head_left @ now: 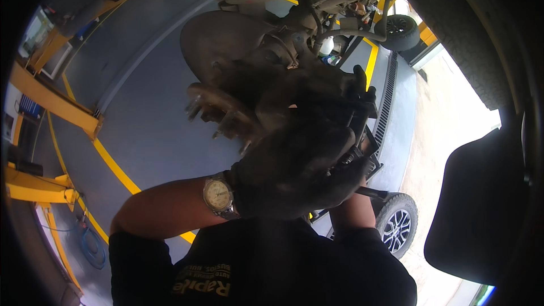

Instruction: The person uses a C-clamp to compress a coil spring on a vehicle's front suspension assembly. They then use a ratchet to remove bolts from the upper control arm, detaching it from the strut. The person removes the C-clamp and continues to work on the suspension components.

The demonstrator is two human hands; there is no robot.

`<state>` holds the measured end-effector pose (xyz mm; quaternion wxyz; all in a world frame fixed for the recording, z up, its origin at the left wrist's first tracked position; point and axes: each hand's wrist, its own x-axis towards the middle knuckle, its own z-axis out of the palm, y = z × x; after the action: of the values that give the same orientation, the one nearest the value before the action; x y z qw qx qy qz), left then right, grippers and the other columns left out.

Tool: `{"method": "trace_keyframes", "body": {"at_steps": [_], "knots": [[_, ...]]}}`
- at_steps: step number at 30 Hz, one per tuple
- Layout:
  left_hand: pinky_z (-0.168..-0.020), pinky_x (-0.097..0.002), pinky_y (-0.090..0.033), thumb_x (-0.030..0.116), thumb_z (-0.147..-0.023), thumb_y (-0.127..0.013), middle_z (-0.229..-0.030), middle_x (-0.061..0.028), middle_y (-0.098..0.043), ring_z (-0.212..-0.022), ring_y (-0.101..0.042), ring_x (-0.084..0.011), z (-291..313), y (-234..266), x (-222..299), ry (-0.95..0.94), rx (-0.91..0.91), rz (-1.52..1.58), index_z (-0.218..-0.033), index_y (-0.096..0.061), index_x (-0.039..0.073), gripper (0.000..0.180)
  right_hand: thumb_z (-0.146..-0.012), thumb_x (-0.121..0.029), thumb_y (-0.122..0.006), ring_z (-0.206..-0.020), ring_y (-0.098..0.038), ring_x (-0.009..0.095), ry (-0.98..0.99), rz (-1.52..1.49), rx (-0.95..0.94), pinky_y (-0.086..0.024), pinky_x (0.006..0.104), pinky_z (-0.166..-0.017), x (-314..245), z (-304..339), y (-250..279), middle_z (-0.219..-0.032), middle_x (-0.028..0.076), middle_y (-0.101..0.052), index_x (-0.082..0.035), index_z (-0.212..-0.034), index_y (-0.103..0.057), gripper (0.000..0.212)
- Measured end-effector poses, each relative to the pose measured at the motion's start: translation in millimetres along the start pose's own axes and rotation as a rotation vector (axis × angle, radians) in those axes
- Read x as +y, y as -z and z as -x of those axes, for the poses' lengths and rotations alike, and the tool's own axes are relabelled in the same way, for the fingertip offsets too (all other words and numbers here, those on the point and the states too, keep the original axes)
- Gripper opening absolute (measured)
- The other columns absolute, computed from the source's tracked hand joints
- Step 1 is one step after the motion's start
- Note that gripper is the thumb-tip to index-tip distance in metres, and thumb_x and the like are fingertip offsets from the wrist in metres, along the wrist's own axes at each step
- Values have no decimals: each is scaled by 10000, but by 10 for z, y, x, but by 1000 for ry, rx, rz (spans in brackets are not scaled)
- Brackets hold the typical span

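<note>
My left hand [294,170], in a black glove with a watch [218,194] at the wrist, is curled in front of the wheel hub assembly. Its fingers bend around something dark that I cannot make out. A dark bar [371,192] juts out to the right beside it. My right forearm [354,213] rises behind the left hand; the right hand is lost among dark, blurred parts, so its fingers do not show. Left of my hands is a rusty wheel hub [224,110] with protruding studs. Above it sits a round metal brake shield [218,39].
Suspension parts [334,0] hang overhead, close to my hands. A dark mud flap [473,209] hangs at the right. Yellow lift arms [56,99] stand at the left. One wheel [396,224] is at the lower right, another wheel [399,31] farther back. A floor grate [388,96] runs alongside.
</note>
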<state>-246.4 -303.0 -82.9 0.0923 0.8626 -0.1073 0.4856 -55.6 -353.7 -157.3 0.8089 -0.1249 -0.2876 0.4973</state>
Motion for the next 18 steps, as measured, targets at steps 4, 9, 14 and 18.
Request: {"method": "trace_keyframes", "body": {"at_steps": [4,9,14,18], "knots": [[-799,-452,-586,260,-863,-700,-1284,-175,-548,-1095,-624,-345,46,-132,-35,-67,110,-23,-1225,-640,218,369,-988,-207,-586,-1115,-639,245,164,562,-194,-549,357,-948,17,-54,-138,-1246,138,-619,-45,-1461,-383,540],[-784,-432,-584,223,-867,-692,-1177,-170,-594,-1052,-639,-320,58,-170,-34,-12,183,-215,-1244,-627,204,383,-903,-38,-648,-1034,-671,232,449,1316,252,-559,324,-880,206,-69,-224,-1155,137,-661,-38,-1418,-426,560],[-830,-470,-565,210,-865,-704,-1183,-167,-605,-1059,-639,-326,131,-172,-126,81,171,17,-1263,-613,133,416,-908,-60,-638,-1035,-666,230,496,1442,356,-544,330,-895,231,48,-232,-1151,130,-659,-44,-1401,-438,532],[-879,-533,-535,227,-855,-719,-1241,-178,-592,-1070,-632,-323,34,-7,-233,227,41,501,-1330,-581,113,507,-912,-78,-630,-1036,-662,228,484,1491,336,-532,336,-907,262,48,-233,-1147,125,-658,-49,-1387,-447,510]]}}
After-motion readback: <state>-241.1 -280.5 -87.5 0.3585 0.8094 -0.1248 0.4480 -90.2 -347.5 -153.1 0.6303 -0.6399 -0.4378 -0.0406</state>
